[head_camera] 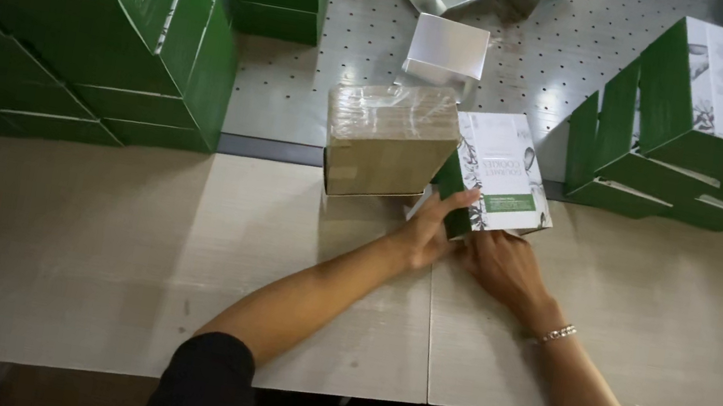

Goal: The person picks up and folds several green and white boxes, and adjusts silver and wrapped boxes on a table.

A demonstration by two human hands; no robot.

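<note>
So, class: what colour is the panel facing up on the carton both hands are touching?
White with a green band, on the carton; clearest in the head view.

Wrapped block (389, 139) stands left of the carton (501, 173) before me; carton stacks (79, 19) flank the surface (79, 254) both sides.

A pale wood-grain worktop (80, 244) fills the foreground, made of panels that meet at a thin seam. Behind the worktop, past a dark gap, lies a grey perforated metal surface (542, 57) catching soft overhead light. Below the worktop's near edge, a strip of dim floor shows.
</note>
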